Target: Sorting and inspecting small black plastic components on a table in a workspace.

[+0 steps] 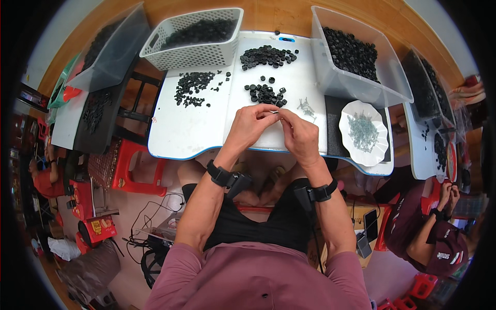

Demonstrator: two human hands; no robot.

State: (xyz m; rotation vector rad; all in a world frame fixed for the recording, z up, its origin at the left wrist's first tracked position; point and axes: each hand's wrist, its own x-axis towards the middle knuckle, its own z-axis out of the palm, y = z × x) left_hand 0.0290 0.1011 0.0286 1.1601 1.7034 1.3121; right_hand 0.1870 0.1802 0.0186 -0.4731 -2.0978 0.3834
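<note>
Showing as little more than a dark speck, a small piece [279, 113] is pinched between the fingertips of the left hand [251, 124] and the right hand [302, 135]; its shape is mostly hidden by the fingers, and its finish cannot be told. Both hands are closed at the fingertips around it, above the white table [173, 132], near its front. Just beyond the fingertips, a cluster of round black caps [266, 95] is heaped, and pale slender pins [306, 108] are scattered beside the right hand. Farther back, a second heap of black caps [266, 57] is spread, while smaller black parts [192, 88] are gathered to the left. The near table edge, trimmed in blue and curved inward, is crossed by both forearms. Most open room is left on the white surface to the left of the left hand; on the right, movement is bounded by a fluted white dish [381, 149] of pale pieces, partly set on a dark mat [334, 129]. The far side is hemmed in by a perforated white basket [199, 57] and a translucent bin [369, 90], both filled with black parts.
</note>
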